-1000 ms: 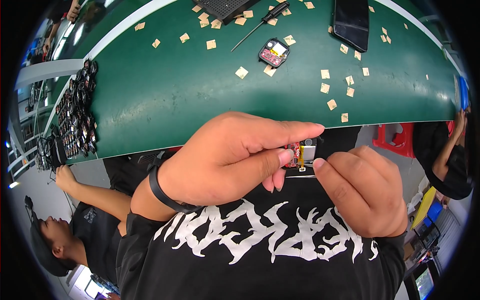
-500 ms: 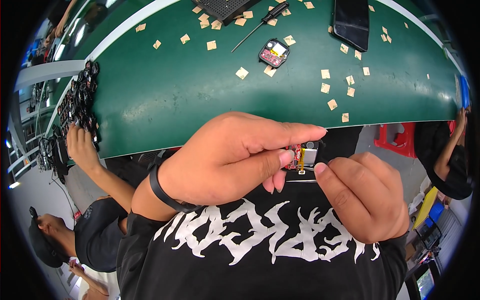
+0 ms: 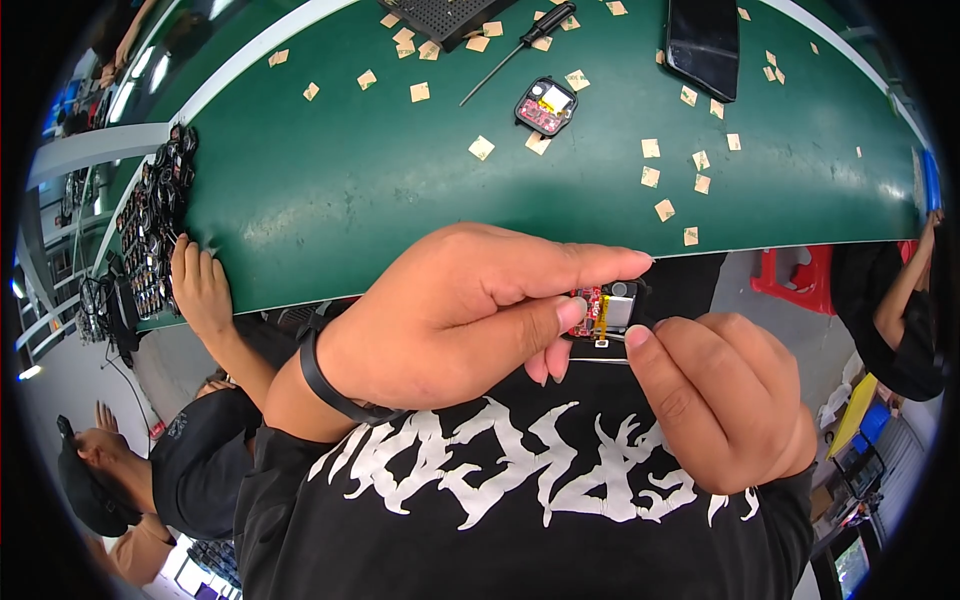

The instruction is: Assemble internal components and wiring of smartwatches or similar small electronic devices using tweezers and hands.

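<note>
My left hand (image 3: 470, 310), with a black band at its wrist, is closed on an opened smartwatch case (image 3: 622, 312) just off the table's near edge. Inside the case show a red circuit board, a yellow flex strip and a silver block; its left part is hidden by my thumb and fingers. My right hand (image 3: 725, 395) is closed in a pinch at the case's lower right corner. Between its thumb and fingertip, a thin metal tool (image 3: 615, 336) pokes out toward a small white connector (image 3: 601, 343). Most of this tool is hidden.
On the green table (image 3: 330, 210) lie a similar opened case (image 3: 546, 106), a screwdriver (image 3: 520, 50), a black phone (image 3: 702, 50), a black perforated tray (image 3: 445, 18) and several tan square stickers. Black devices (image 3: 155, 230) are heaped at left, by a co-worker's hand (image 3: 200, 285). A red stool (image 3: 795, 283) stands at right.
My right hand and its tool have shifted very slightly left; my left hand and the case have stayed put. At left, the co-worker's hand has moved right and down from the heap.
</note>
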